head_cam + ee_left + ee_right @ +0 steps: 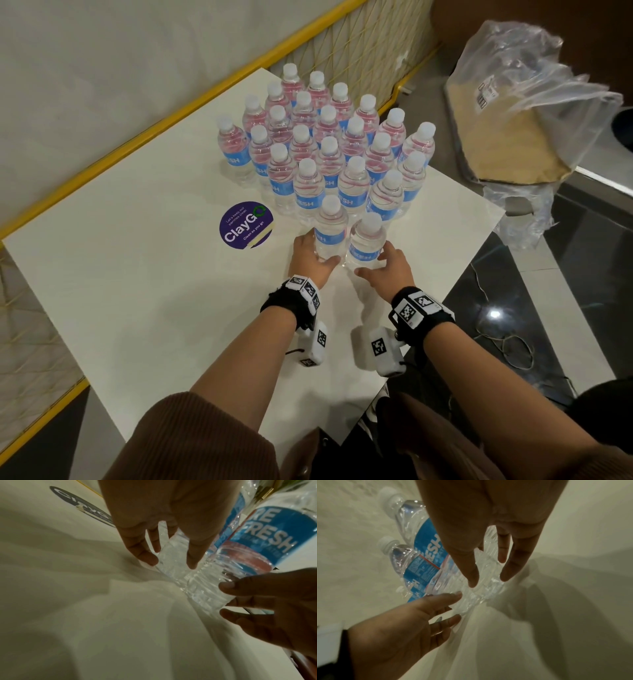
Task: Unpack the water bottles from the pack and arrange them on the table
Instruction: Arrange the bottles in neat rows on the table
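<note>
Both wrists at frame bottom. Left hand (310, 255) wraps loosely round the near-left bottle (329, 228), thumb and fingers on its base. Right hand (390, 270) spread wide beside the near-right bottle (367, 241), fingertips touching. Both stand upright mid-frame on white table (137, 274), touching the bottle cluster (329, 144) above. Empty plastic pack (520, 113) upper right.

place: shared pantry or canteen | evidence: "keep our pantries clean" sticker (246, 224) on white table (137, 274)
</note>
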`<state>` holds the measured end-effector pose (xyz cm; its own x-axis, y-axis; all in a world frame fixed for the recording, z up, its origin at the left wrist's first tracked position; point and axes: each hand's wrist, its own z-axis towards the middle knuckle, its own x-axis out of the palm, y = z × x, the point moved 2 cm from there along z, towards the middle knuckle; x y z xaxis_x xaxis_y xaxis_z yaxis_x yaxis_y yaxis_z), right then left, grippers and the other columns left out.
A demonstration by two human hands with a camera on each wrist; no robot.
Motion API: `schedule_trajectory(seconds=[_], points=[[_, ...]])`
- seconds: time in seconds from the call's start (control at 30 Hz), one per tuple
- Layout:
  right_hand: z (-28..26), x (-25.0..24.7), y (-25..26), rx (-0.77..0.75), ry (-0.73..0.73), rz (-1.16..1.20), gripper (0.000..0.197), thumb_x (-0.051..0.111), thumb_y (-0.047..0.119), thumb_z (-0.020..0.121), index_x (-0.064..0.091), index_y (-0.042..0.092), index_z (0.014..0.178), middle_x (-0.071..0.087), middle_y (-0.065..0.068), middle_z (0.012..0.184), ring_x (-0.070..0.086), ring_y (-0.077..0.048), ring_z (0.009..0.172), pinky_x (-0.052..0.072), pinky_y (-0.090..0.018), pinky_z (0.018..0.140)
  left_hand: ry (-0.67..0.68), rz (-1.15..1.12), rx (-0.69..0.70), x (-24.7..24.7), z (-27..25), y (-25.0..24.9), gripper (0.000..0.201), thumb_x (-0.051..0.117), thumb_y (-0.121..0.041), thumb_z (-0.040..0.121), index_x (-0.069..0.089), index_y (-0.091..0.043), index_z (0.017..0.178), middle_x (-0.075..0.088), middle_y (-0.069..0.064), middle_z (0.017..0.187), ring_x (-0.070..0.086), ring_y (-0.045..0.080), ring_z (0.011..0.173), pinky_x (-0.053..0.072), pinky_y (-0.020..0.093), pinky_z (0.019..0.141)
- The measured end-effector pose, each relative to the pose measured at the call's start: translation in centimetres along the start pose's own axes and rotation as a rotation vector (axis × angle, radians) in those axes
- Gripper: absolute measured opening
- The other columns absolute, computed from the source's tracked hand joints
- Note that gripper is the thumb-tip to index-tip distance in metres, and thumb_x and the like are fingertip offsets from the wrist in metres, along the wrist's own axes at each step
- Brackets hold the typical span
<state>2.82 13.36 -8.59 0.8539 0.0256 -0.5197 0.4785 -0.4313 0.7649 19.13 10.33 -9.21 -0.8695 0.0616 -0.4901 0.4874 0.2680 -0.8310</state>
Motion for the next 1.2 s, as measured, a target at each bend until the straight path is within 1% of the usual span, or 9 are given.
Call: schedule_trajectory(seconds=[0.07, 0.13, 0.27, 0.37, 0.53, 0.8, 0.97, 1.07, 1.2], points=[[0.0, 0.1, -0.1, 0.016, 0.000, -0.009, 0.068, 0.079, 0.031, 0.070, 0.047, 0.025, 0.130, 0.054, -0.007, 0.113, 0.062, -0.027, 0.094, 0.053, -0.045, 0.088, -0.021, -0.006, -0.034, 0.0, 0.0, 0.2, 0.071, 0.077, -0.019, 0.075, 0.044, -0.014, 0.137, 0.047, 0.011, 0.125, 0.063, 0.027, 0.093, 0.051, 0.034, 0.088], [0.0, 0.3, 0.1, 0.035, -0.002, 0.000, 0.068, 0.078, 0.035, 0.070, 0.047, 0.027, 0.130, 0.057, -0.005, 0.111, 0.064, -0.029, 0.091, 0.054, -0.046, 0.086, -0.028, -0.014, -0.074, 0.0, 0.2, 0.0, 0.068, 0.078, -0.019, 0.074, 0.046, -0.012, 0.134, 0.050, 0.013, 0.123, 0.064, 0.029, 0.094, 0.050, 0.034, 0.088], [0.6, 0.4, 0.9, 0.051, -0.006, 0.020, 0.071, 0.078, 0.033, 0.072, 0.044, 0.024, 0.133, 0.058, -0.008, 0.117, 0.064, -0.030, 0.097, 0.052, -0.043, 0.091, -0.026, 0.009, -0.108, -0.2, 1.1, -0.8, 0.069, 0.078, -0.021, 0.074, 0.047, -0.009, 0.135, 0.051, 0.013, 0.128, 0.059, 0.029, 0.110, 0.047, 0.035, 0.095], [0.9, 0.1, 0.9, 0.069, -0.007, -0.003, 0.070, 0.076, 0.028, 0.076, 0.043, 0.021, 0.137, 0.059, -0.009, 0.118, 0.058, -0.025, 0.108, 0.045, -0.032, 0.093, -0.027, 0.012, -0.125, -0.4, 1.5, -1.0, 0.064, 0.074, -0.020, 0.079, 0.046, -0.007, 0.135, 0.050, 0.012, 0.130, 0.060, 0.027, 0.108, 0.042, 0.026, 0.090], [1.1, 0.2, 1.3, 0.071, -0.025, 0.015, 0.069, 0.076, 0.030, 0.076, 0.044, 0.023, 0.137, 0.062, -0.009, 0.115, 0.059, -0.024, 0.107, 0.045, -0.033, 0.093, -0.036, -0.033, -0.127, -0.6, 1.9, -0.9, 0.053, 0.070, -0.019, 0.083, 0.050, -0.006, 0.131, 0.053, 0.012, 0.128, 0.063, 0.026, 0.102, 0.040, 0.022, 0.086], [1.4, 0.3, 2.0, 0.092, -0.036, 0.042, 0.069, 0.075, 0.028, 0.077, 0.042, 0.024, 0.138, 0.061, -0.008, 0.115, 0.059, -0.025, 0.107, 0.046, -0.036, 0.096, -0.054, -0.077, -0.129, -0.4, 2.2, -1.3, 0.063, 0.074, -0.021, 0.080, 0.046, -0.010, 0.135, 0.056, 0.013, 0.126, 0.062, 0.026, 0.103, 0.046, 0.031, 0.091], [1.3, 0.2, 2.1, 0.109, -0.041, 0.077, 0.068, 0.076, 0.026, 0.076, 0.043, 0.022, 0.134, 0.060, -0.009, 0.116, 0.058, -0.024, 0.108, 0.045, -0.035, 0.094, -0.040, -0.106, -0.157, -0.3, 2.2, -1.4, 0.062, 0.073, -0.019, 0.081, 0.044, -0.009, 0.135, 0.054, 0.013, 0.129, 0.063, 0.027, 0.102, 0.045, 0.029, 0.088], [1.3, 0.2, 1.8, 0.142, -0.052, 0.121, 0.073, 0.078, 0.025, 0.075, 0.035, 0.019, 0.134, 0.059, -0.010, 0.119, 0.058, -0.026, 0.107, 0.046, -0.036, 0.094, -0.054, -0.123, -0.179, -0.2, 2.0, -1.5, 0.072, 0.073, -0.019, 0.080, 0.036, -0.009, 0.140, 0.052, 0.013, 0.133, 0.064, 0.027, 0.104, 0.045, 0.031, 0.092], [1.6, -0.1, 1.7, 0.145, -0.050, 0.166, 0.096, 0.079, 0.021, 0.073, 0.016, 0.024, 0.145, 0.059, -0.009, 0.118, 0.059, -0.028, 0.108, 0.046, -0.041, 0.098, -0.074, -0.171, -0.194, -0.2, 1.7, -1.7, 0.096, 0.074, -0.012, 0.079, 0.010, -0.017, 0.151, 0.047, 0.013, 0.138, 0.060, 0.027, 0.111, 0.044, 0.035, 0.099]])
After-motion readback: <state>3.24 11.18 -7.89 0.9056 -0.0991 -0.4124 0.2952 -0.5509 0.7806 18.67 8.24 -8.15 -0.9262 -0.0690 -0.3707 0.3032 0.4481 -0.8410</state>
